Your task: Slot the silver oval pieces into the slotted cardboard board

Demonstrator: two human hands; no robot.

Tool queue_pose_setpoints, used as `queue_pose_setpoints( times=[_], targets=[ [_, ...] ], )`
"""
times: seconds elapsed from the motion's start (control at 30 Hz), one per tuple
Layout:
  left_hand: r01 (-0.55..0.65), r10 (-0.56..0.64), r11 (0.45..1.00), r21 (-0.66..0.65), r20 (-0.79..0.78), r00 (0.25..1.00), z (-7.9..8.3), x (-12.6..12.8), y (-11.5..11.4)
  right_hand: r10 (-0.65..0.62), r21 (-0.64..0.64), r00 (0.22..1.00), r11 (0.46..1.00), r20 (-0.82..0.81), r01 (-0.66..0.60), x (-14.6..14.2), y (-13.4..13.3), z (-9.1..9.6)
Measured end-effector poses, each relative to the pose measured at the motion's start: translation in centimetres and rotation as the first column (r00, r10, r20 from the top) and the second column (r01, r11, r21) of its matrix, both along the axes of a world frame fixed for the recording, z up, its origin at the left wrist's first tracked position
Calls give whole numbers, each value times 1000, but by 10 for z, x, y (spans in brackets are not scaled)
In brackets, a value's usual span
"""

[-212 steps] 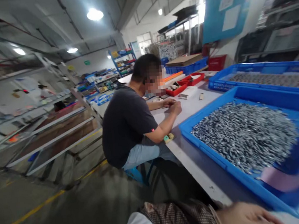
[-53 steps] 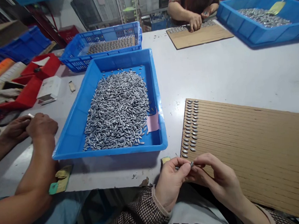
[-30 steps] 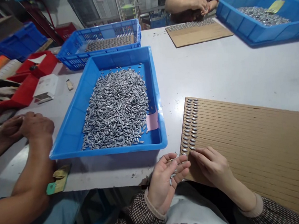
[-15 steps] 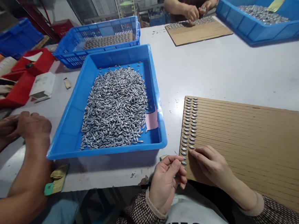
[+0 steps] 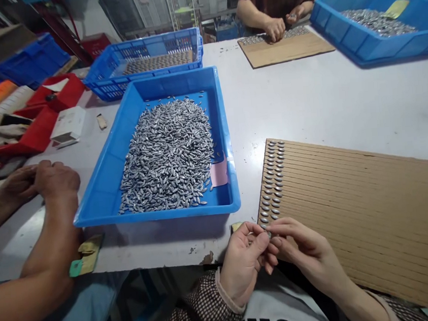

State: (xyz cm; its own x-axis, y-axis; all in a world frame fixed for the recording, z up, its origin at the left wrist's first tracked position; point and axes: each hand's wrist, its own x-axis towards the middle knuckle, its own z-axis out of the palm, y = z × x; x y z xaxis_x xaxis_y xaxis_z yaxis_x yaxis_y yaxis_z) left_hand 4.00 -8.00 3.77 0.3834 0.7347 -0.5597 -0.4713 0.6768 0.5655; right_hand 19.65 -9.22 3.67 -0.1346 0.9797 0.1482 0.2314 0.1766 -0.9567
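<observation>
My left hand (image 5: 246,259) is closed at the near left corner of the grooved cardboard sheet (image 5: 354,204), with a small silver spindle-shaped metal piece (image 5: 267,234) at its fingertips. My right hand (image 5: 308,252) meets it there, thumb and forefinger pinched at the same piece. Whether more pieces lie in my left palm is hidden. Two columns of like metal pieces (image 5: 276,175) lie in the grooves along the sheet's left edge. Left of the sheet, a blue tray (image 5: 101,189) holds a large heap of these pieces (image 5: 169,154).
Across the table, a co-worker's hands (image 5: 275,27) are over another cardboard sheet (image 5: 283,53), beside a second blue tray (image 5: 368,54). Another person's forearm (image 5: 45,233) rests at the left. Behind my tray stand a blue crate (image 5: 108,89), red bins (image 5: 44,129) and a white box (image 5: 68,125).
My right hand has moved from the second column of pieces on the sheet toward me, to my left fingertips. The view has shifted slightly.
</observation>
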Motion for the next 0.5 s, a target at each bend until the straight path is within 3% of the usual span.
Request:
queue_pose_setpoints(
  times=[0.1, 0.2, 0.3, 0.4, 0.5],
  targets=[
    [7, -7, 1000, -9, -8, 1000, 1, 5, -2, -63, -63, 988, 997, -144, 54, -9, -7, -2],
    [36, -35, 997, -64, 8, 999, 6, 2, 0, -108, -59, 987, 993, -119, 102, -6, -16, -11],
    [-66, 72, 990, -124, 45, 996, 16, -12, 6, -157, 53, 985, 987, 69, 153, 9, -19, -19],
    [-358, 360, 922, -149, -11, 933, 22, -29, 7, -210, 212, 924, 966, 319, 146, 24, -14, -27],
    [-334, 343, 909, -249, -8, 939, 22, -37, -1, -231, 318, 856, 945, 462, 83, 28, -7, -37]
  ],
)
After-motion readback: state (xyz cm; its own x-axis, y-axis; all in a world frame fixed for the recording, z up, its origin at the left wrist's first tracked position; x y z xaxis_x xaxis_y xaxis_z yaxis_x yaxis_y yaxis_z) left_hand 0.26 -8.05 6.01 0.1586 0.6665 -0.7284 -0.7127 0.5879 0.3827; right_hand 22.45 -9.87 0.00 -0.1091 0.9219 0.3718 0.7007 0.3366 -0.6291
